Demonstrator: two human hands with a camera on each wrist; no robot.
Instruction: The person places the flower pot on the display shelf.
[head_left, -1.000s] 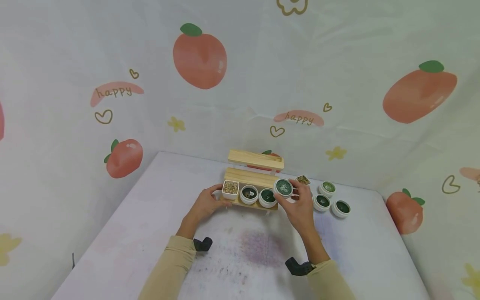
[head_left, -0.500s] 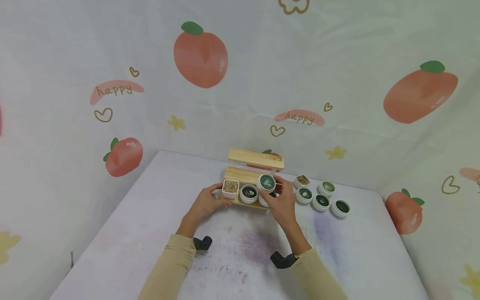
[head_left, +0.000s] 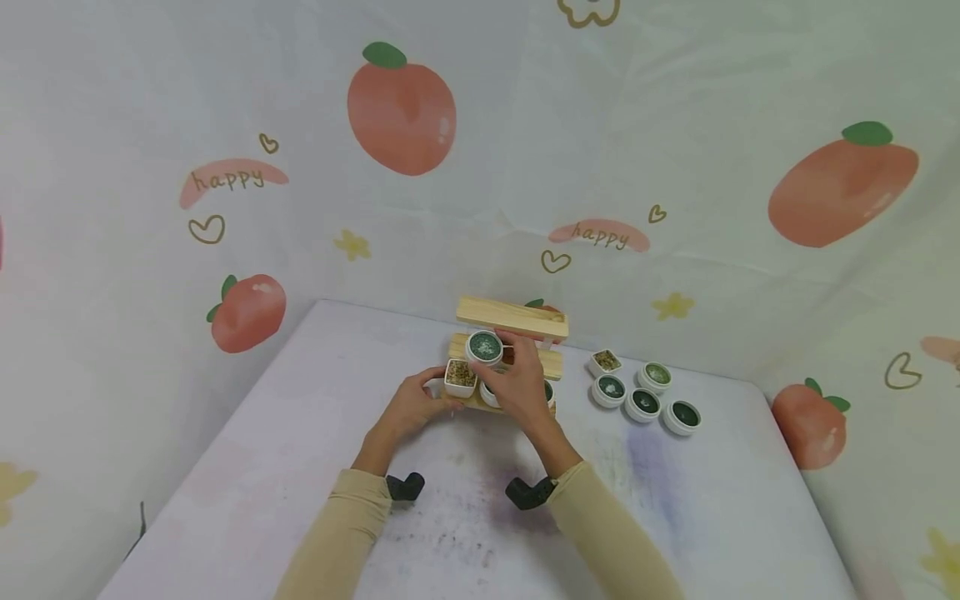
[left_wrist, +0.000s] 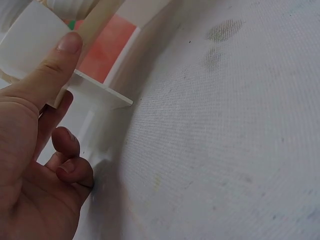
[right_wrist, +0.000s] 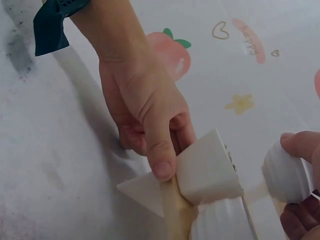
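A tiered wooden stand (head_left: pixel 512 316) with white supports stands near the back of the table. My left hand (head_left: pixel 411 407) grips the left end of its lowest plank (left_wrist: pixel 99 20), thumb on the wood beside a square white pot (head_left: pixel 460 377) with grainy brown filling. My right hand (head_left: pixel 527 390) holds a round white ribbed pot (head_left: pixel 484 347) with green filling by its sides, raised in front of the middle plank (head_left: pixel 553 363). On the lowest plank, two round white pots (head_left: pixel 549 393) are partly hidden behind the right hand. In the right wrist view the held pot (right_wrist: pixel 286 172) appears apart from the square pot (right_wrist: pixel 207 167).
Right of the stand, a square pot (head_left: pixel 604 362) and several round pots (head_left: pixel 643 405) with green fillings stand grouped on the white table (head_left: pixel 300 433). A fruit-patterned cloth (head_left: pixel 465 208) hangs behind. Each wrist wears a dark mount (head_left: pixel 529 493).
My right hand has carried the round pot leftward from the stand's right end to above its left half. The left hand has stayed at the plank's left end.
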